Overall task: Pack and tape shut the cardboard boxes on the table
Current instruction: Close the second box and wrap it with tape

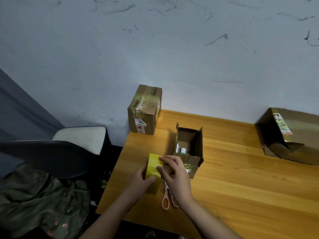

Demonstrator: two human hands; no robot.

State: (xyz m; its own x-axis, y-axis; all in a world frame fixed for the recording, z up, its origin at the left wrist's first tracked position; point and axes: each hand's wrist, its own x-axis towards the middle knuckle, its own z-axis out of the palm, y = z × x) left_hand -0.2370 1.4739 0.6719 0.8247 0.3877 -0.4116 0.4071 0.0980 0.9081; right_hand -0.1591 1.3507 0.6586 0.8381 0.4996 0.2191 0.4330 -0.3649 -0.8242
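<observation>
Held the yellow tape roll [152, 167] upright over the near left part of the wooden table [233, 178], left hand [138, 180] wrapped around its lower side with the thumb curled up over the front face. Right hand [174, 173] came at it from the other side, fingertips [161, 159] bent and picking at the roll's outer surface near the top, looked like pinching at the tape edge but honestly too blurry to tell if any strip was lifted.

Had the small open box [189, 149] sitting just behind the right hand, flaps standing up, with a marker pen [177, 147] and a little white bottle [183, 150] visible down inside. Some shiny old tape stuck on its front flap.

Left the pink-handled scissors [166, 198] lying flat on the table right under the right wrist, blades mostly hidden by the hand.

Parked a closed, already-taped box [144, 110] at the far left corner of the table against the wall [155, 49]. Put another bigger box [290, 135] way off at the right edge, tipped on its side with the opening facing left.

Off the table on the left: a chair [79, 140] with a pale seat, and a camo-patterned jacket [39, 200] bunched up below it.
</observation>
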